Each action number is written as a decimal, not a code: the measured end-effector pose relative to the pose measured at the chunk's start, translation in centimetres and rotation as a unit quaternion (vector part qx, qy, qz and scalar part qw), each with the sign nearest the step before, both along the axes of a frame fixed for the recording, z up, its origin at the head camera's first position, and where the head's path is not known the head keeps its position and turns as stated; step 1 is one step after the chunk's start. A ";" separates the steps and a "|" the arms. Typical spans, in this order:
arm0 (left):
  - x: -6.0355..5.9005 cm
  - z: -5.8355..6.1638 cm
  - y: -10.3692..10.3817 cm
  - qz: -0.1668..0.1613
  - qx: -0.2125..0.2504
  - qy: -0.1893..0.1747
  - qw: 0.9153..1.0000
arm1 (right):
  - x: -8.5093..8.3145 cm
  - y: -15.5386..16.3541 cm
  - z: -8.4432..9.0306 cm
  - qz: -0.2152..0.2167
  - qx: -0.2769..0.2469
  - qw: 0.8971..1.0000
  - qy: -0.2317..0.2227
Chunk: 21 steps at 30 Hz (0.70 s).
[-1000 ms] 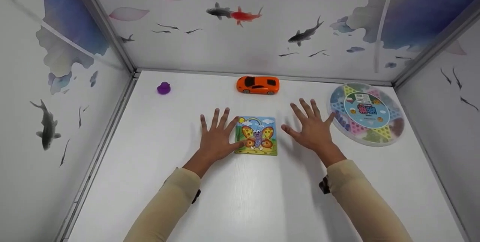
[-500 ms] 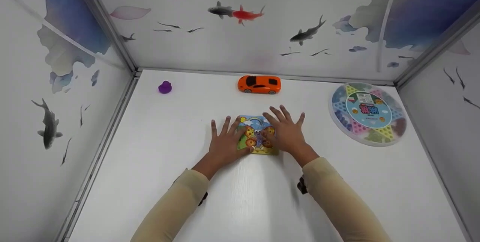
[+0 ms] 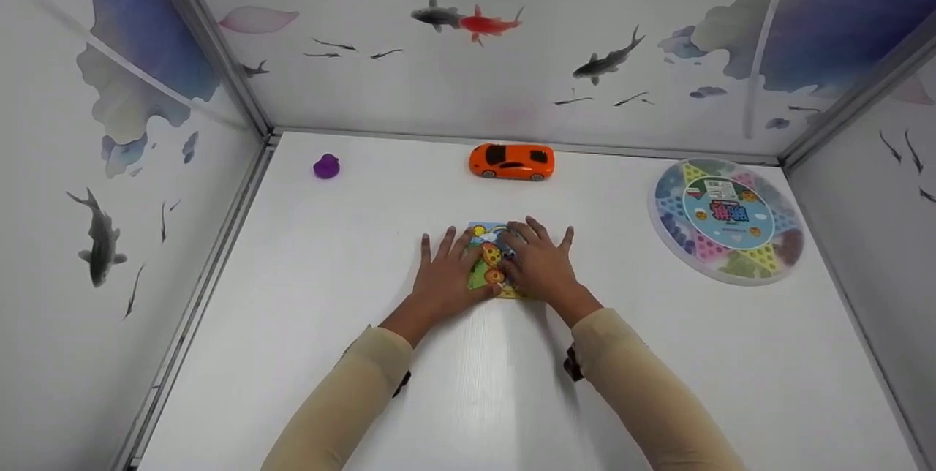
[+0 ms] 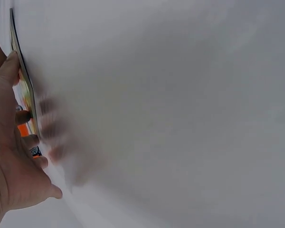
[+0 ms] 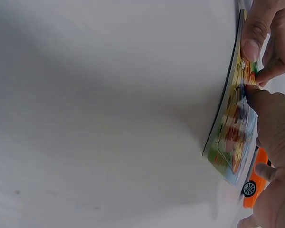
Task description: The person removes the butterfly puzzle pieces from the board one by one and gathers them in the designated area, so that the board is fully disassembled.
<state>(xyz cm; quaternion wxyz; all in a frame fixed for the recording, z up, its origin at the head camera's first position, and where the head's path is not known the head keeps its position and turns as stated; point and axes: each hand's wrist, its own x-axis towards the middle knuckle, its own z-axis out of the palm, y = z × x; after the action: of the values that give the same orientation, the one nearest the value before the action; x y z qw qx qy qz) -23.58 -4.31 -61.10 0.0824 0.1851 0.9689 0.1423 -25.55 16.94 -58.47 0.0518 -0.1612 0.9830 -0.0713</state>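
Observation:
A thin square board with a butterfly picture [image 3: 492, 257] lies flat on the white table in the head view, partly covered by both hands. My left hand [image 3: 446, 281] rests at its left side, fingers spread and thumb on the lower left of the picture. Over the right half lies my right hand [image 3: 542, 268], its fingers spread and slightly bent. In the right wrist view, the right thumb tip touches the picture board [image 5: 232, 137] near the left hand's thumb. The left wrist view shows the left fingertips along the board's edge.
An orange toy car [image 3: 512, 162] stands beyond the board by the back wall. A small purple toy duck [image 3: 327, 166] is at the back left. At the right lies a round, flat Chinese checkers box [image 3: 727, 222]. Walls printed with fish enclose the table.
My right hand has moved left from beside the board onto its right half. The left hand has shifted slightly right, along the board's left edge. The board stays on the table.

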 end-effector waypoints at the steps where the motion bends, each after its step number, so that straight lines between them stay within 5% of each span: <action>1: 0.0 0.0 -0.1 -0.003 0.001 0.000 1.000 | 0.0 -0.2 0.0 0.001 0.002 1.000 0.004; 21: 0.0 0.7 -0.1 -0.014 -0.002 -0.015 1.000 | -2.2 -4.2 0.8 0.020 0.013 1.000 -0.009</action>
<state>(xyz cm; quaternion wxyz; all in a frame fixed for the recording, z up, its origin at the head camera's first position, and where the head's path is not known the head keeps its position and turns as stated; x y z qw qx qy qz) -23.54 -4.37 -60.45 0.0990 0.1961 0.9651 0.1423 -27.71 12.69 -57.71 0.0643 -0.1796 0.9799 -0.0591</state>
